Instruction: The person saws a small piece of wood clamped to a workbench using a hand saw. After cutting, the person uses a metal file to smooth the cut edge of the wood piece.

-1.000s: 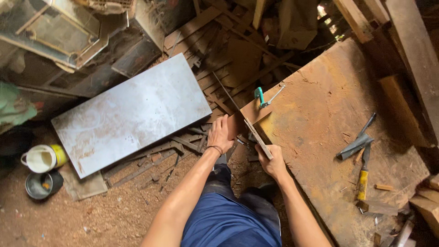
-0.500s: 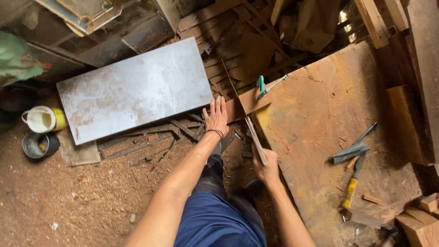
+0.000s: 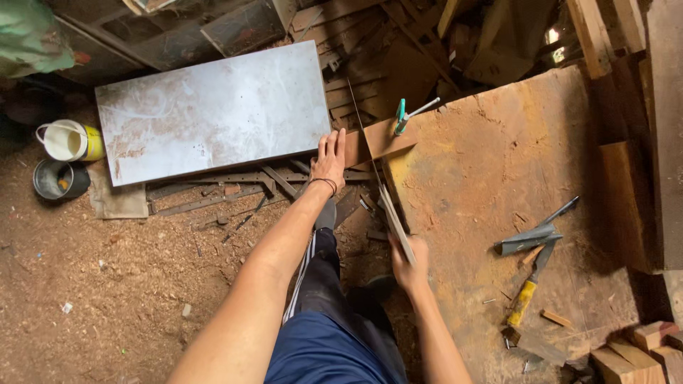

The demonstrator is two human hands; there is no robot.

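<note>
Both hands are busy. One, the left hand (image 3: 330,158), lies flat with its fingers spread on a short wooden board (image 3: 377,140). That board sticks out from the big wooden table (image 3: 498,178), and a green clamp (image 3: 403,116) sits on it. The right hand (image 3: 410,262) is wrapped tight around the handle of a long saw (image 3: 380,192). The saw blade runs up across the board, just beside the left hand. A grey metal sheet (image 3: 213,110) lies on the ground close to the left hand. A chisel with a yellow handle (image 3: 530,284) rests on the table.
</note>
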